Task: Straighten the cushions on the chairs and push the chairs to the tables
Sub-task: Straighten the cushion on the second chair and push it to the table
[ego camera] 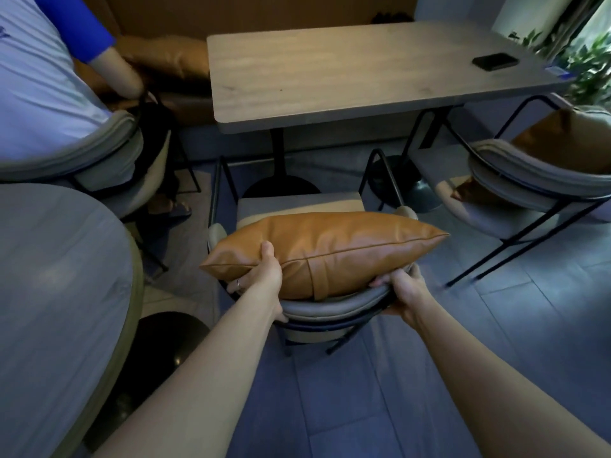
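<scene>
A tan leather cushion [325,251] stands on edge against the curved grey backrest of a chair [330,307] facing a wooden table [347,74]. The left hand [264,276] grips the cushion's lower left corner, thumb on top. The right hand [401,287] clasps the backrest just below the cushion's right end.

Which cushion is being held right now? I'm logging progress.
The middle cushion, on the chair in front of the table: the left hand grips it. The cushion on the right chair and the far-left one lie untouched.
</scene>
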